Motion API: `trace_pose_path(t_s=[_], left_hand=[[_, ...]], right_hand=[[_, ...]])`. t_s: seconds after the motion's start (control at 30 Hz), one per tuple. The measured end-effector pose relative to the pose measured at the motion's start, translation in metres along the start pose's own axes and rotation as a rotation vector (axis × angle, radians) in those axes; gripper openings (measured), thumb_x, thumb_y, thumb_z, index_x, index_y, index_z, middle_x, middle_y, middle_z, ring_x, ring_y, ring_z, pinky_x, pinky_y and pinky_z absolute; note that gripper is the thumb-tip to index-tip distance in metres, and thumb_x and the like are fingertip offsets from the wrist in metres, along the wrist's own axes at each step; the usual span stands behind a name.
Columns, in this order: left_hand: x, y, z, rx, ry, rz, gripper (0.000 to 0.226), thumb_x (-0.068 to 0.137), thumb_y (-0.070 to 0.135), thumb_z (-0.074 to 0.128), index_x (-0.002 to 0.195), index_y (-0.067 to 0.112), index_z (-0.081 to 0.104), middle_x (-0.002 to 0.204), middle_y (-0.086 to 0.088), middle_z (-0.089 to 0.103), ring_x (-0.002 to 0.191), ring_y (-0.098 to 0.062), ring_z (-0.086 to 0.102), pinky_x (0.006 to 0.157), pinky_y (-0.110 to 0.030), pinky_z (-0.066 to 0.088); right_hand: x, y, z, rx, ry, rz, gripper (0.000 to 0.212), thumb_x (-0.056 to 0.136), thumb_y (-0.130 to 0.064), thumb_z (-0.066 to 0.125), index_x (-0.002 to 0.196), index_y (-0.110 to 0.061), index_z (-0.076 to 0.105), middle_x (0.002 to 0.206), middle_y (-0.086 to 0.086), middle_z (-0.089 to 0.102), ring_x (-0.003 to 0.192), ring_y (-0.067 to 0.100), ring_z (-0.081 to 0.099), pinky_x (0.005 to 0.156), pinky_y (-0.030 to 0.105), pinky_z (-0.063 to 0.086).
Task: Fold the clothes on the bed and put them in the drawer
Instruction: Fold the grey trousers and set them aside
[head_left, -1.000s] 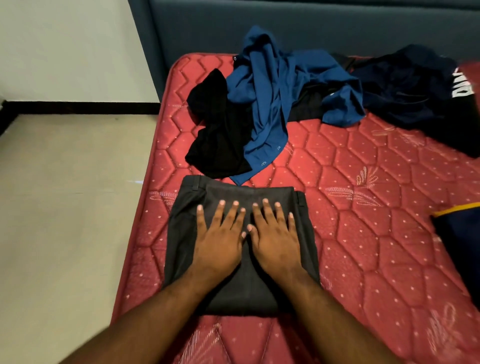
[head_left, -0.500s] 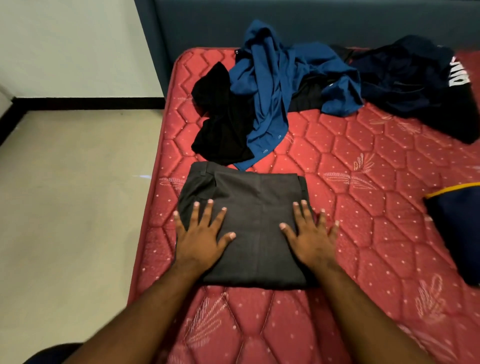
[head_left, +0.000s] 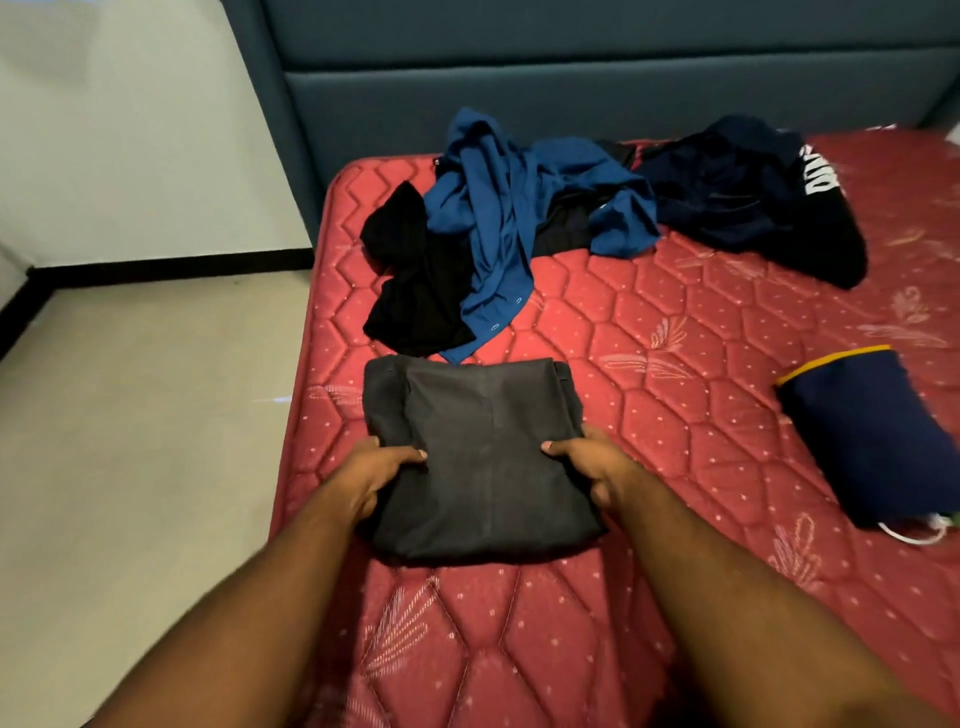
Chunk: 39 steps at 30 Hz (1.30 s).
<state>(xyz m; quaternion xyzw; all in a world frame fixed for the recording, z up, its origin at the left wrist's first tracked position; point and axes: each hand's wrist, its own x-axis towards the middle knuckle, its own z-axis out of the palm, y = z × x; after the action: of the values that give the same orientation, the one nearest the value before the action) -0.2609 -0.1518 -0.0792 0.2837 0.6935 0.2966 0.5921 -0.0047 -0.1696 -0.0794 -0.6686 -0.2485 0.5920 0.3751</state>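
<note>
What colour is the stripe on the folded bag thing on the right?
Yellow-orange, along the top edge of the navy folded item, seen in the head view.

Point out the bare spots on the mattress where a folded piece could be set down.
Bare mattress lies between the folded grey trousers and the folded navy piece at the right. The near edge, in front of the trousers between the arms, is bare too. The head end is crowded: black garment, blue shirt and dark navy heap.
</note>
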Motion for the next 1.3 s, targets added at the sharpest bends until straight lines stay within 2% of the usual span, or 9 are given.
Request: trace_pose_path(t_s=[0.17, 0.33, 0.53, 0.67, 0.87, 1.0, 1.1, 1.17, 1.3], left_hand=[[-0.031, -0.009, 0.037, -0.183, -0.105, 0.028, 0.036, 0.080, -0.009, 0.060, 0.116, -0.004, 0.062, 0.096, -0.022, 0.070, 0.072, -0.030, 0.069, 0.059, -0.036, 0.058], [-0.080, -0.026, 0.119, -0.254, -0.245, 0.069, 0.055, 0.079, -0.019, 0.049, 0.121, 0.017, 0.051, 0.111, -0.017, 0.064, 0.088, -0.032, 0.063, 0.070, -0.040, 0.055], [-0.159, -0.011, 0.251, -0.219, -0.471, 0.279, 0.063, 0.076, -0.026, 0.044, 0.120, 0.018, 0.052, 0.099, -0.003, 0.067, 0.087, -0.023, 0.063, 0.074, -0.033, 0.054], [-0.207, 0.008, 0.329, -0.028, -0.677, 0.403, 0.069, 0.075, -0.027, 0.042, 0.123, 0.023, 0.051, 0.097, 0.006, 0.069, 0.084, -0.014, 0.065, 0.070, -0.025, 0.055], [-0.234, 0.038, 0.440, 0.308, -0.963, 0.521, 0.070, 0.075, -0.022, 0.054, 0.129, 0.022, 0.051, 0.111, -0.006, 0.065, 0.095, -0.021, 0.063, 0.082, -0.034, 0.053], [-0.203, -0.012, 0.489, 0.801, -0.740, 0.771, 0.067, 0.075, 0.000, 0.072, 0.136, 0.014, 0.048, 0.124, -0.014, 0.062, 0.113, -0.030, 0.059, 0.092, -0.036, 0.049], [-0.182, -0.073, 0.487, 1.374, -0.533, 0.910, 0.088, 0.084, 0.030, 0.068, 0.153, 0.022, 0.015, 0.150, -0.014, 0.034, 0.133, -0.035, 0.040, 0.104, -0.045, 0.040], [-0.182, -0.099, 0.480, 1.502, -0.431, 1.015, 0.079, 0.089, 0.038, 0.059, 0.152, 0.032, 0.012, 0.159, -0.006, 0.013, 0.142, -0.033, 0.023, 0.107, -0.053, 0.032], [-0.180, -0.118, 0.479, 1.569, -0.341, 1.209, 0.067, 0.097, 0.036, 0.044, 0.153, 0.033, 0.006, 0.161, -0.001, -0.011, 0.148, -0.031, -0.004, 0.112, -0.063, 0.010]], right_hand=[[-0.015, 0.002, -0.045, -0.106, 0.080, -0.092, 0.033, 0.084, 0.009, 0.059, 0.114, -0.007, 0.059, 0.097, 0.011, 0.067, 0.080, 0.025, 0.063, 0.069, 0.032, 0.053], [-0.047, 0.002, -0.131, -0.264, 0.121, -0.169, 0.039, 0.084, 0.012, 0.054, 0.117, -0.009, 0.059, 0.099, 0.011, 0.065, 0.079, 0.022, 0.061, 0.070, 0.030, 0.051], [-0.108, -0.018, -0.252, -0.428, 0.225, -0.339, 0.040, 0.082, 0.011, 0.058, 0.116, -0.008, 0.062, 0.099, 0.003, 0.064, 0.089, 0.017, 0.059, 0.075, 0.025, 0.047], [-0.166, -0.006, -0.331, -0.191, 0.438, -0.426, 0.045, 0.083, 0.013, 0.056, 0.119, -0.013, 0.061, 0.105, 0.002, 0.066, 0.094, 0.016, 0.060, 0.078, 0.025, 0.049], [-0.231, 0.065, -0.395, 0.290, 0.818, -0.471, 0.033, 0.087, 0.010, 0.052, 0.101, -0.018, 0.061, 0.091, -0.002, 0.070, 0.072, 0.005, 0.066, 0.064, 0.021, 0.054], [-0.217, 0.148, -0.411, 0.440, 0.993, -0.258, 0.036, 0.084, 0.013, 0.056, 0.108, -0.014, 0.060, 0.107, 0.014, 0.068, 0.079, 0.016, 0.064, 0.073, 0.028, 0.053], [-0.207, 0.197, -0.418, 0.473, 0.998, -0.055, 0.045, 0.077, 0.014, 0.065, 0.117, -0.006, 0.057, 0.117, 0.019, 0.064, 0.091, 0.027, 0.061, 0.084, 0.039, 0.051], [-0.206, 0.204, -0.427, 0.432, 1.013, -0.046, 0.051, 0.074, 0.008, 0.071, 0.119, -0.009, 0.053, 0.119, 0.017, 0.063, 0.099, 0.032, 0.063, 0.089, 0.042, 0.051], [-0.201, 0.179, -0.438, -0.503, 1.264, 0.053, 0.085, 0.078, -0.033, 0.074, 0.147, -0.013, 0.028, 0.142, 0.019, 0.041, 0.126, 0.040, 0.042, 0.102, 0.050, 0.037]])
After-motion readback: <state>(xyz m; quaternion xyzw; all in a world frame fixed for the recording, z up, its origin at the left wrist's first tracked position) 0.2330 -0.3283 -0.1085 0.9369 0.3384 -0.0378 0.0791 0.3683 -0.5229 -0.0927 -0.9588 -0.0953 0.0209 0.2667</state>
